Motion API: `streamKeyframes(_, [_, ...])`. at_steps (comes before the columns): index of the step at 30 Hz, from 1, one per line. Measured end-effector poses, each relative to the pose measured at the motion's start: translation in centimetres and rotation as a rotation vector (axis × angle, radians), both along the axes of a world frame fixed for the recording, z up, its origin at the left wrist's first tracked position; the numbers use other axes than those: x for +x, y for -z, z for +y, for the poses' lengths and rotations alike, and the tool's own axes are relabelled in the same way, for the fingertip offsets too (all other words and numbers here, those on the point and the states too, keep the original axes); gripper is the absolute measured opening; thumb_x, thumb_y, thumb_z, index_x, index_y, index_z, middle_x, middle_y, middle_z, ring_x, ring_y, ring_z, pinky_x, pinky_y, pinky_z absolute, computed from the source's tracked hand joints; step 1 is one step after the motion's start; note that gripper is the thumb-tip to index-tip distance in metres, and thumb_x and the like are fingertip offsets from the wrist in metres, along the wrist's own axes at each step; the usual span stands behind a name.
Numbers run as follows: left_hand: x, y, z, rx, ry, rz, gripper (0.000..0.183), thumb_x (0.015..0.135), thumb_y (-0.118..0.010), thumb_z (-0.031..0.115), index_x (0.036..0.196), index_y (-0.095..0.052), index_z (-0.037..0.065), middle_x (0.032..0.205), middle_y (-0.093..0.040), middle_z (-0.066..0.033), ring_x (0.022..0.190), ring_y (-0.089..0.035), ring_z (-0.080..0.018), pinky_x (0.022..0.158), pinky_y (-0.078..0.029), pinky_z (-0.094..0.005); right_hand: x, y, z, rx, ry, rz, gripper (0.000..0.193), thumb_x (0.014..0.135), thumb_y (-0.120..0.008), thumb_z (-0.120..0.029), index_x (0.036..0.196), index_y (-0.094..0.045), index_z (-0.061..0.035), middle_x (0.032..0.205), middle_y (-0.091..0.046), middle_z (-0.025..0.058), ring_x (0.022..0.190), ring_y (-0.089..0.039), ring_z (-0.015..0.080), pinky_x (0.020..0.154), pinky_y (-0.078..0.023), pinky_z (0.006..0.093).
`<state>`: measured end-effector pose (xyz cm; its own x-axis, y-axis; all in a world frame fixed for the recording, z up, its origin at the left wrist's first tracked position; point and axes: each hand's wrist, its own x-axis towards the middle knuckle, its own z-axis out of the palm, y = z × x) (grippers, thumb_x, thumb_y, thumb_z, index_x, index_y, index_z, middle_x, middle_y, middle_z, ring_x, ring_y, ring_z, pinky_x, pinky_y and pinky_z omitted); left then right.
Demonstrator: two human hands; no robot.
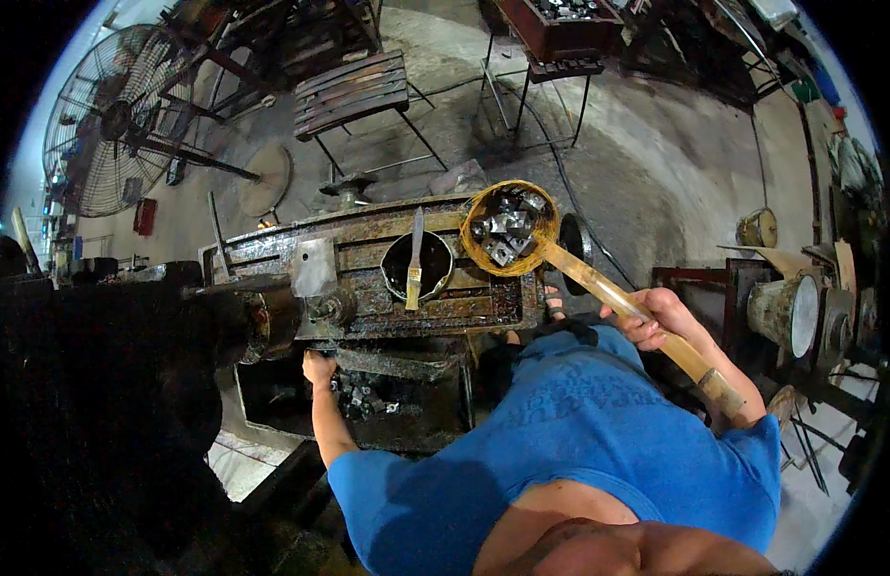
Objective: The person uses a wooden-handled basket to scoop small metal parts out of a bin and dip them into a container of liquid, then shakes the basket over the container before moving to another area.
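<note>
My right hand (653,321) is wrapped round the long bamboo handle (689,357) of a strainer ladle. Its round, yellowish woven basket (471,244) holds several shiny metal parts (510,227) above the right end of the machine bed. Over at the left, my left hand (319,368) is curled closed beside the lower edge of the machine; what its fingers hold, if anything, is hidden. Below and right of that hand, more small metal parts (366,396) lie in a dark tray (272,408).
On the oily machine bed (368,312) sits a pot (392,259) of dark liquid with a brush (415,274) laid across it. Dark machinery (272,317) fills the left. Beyond stand a slatted stool (354,93), a big fan (116,120) and a red parts box (560,36).
</note>
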<state>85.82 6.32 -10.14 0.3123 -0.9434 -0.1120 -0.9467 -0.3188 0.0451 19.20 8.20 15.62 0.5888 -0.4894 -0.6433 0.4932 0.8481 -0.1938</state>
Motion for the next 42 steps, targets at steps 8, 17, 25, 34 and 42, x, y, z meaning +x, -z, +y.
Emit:
streamKeyframes(8, [0.9, 0.8, 0.2, -0.222, 0.037, -0.014, 0.032, 0.049, -0.073, 0.027, 0.061, -0.057, 0.002, 0.067, -0.059, -0.016, 0.065, -0.058, -0.0357, 0.06, -0.048, -0.0426, 0.3, -0.6, -0.2, 0.034, 0.006, -0.004, 0.047, 0.069, -0.05, -0.015, 0.108, -0.042, 0.0095, 0.064, -0.038, 0.0014, 0.043, -0.033, 0.0023, 0.031, -0.028, 0.0148])
streamKeyframes(17, [-0.8, -1.7, 0.3, -0.339, 0.031, 0.022, 0.027, 0.048, -0.071, 0.024, 0.062, -0.06, 0.004, 0.066, -0.059, -0.0144, 0.065, -0.059, -0.034, 0.06, -0.048, -0.0419, 0.3, -1.1, -0.4, 0.071, 0.012, 0.029, 0.043, 0.067, -0.04, -0.008, 0.106, -0.044, 0.0071, 0.062, -0.036, 0.0005, 0.041, -0.03, 0.0027, 0.031, -0.025, 0.0161])
streamKeyframes(25, [-0.1, -4.3, 3.0, -0.3, -0.267, 0.006, 0.038, 0.05, -0.075, 0.022, 0.085, -0.068, 0.009, 0.081, -0.065, -0.0109, 0.076, -0.063, -0.0276, 0.069, -0.05, -0.0363, -0.2, -1.1, -0.9, 0.02, -0.101, 0.08, 0.046, 0.065, -0.04, -0.009, 0.108, -0.044, 0.0068, 0.063, -0.037, 0.0006, 0.042, -0.028, 0.003, 0.031, -0.024, 0.0175])
streamKeyframes(34, [-9.7, -11.1, 5.5, -0.735, -0.953, 0.747, 0.048, 0.063, -0.073, 0.007, 0.109, -0.059, 0.004, 0.073, -0.062, -0.0055, 0.059, -0.055, -0.0122, 0.044, -0.045, -0.0262, -0.4, -1.7, -1.8, -0.029, -0.152, 0.043, 0.036, 0.074, -0.039, -0.014, 0.106, -0.046, 0.0029, 0.067, -0.036, -0.0003, 0.046, -0.029, 0.0028, 0.035, -0.024, 0.0167])
streamKeyframes(42, [-24.1, -19.0, 8.3, -0.983, -0.623, 1.158, 0.029, 0.069, -0.067, -0.001, 0.096, -0.059, -0.004, 0.081, -0.061, -0.0042, 0.06, -0.054, -0.0094, 0.047, -0.042, -0.0198, -1.5, -0.3, -2.1, -0.03, -0.178, -0.075, 0.037, 0.075, -0.04, -0.016, 0.106, -0.044, 0.0036, 0.068, -0.036, 0.0011, 0.046, -0.028, 0.004, 0.036, -0.024, 0.0174])
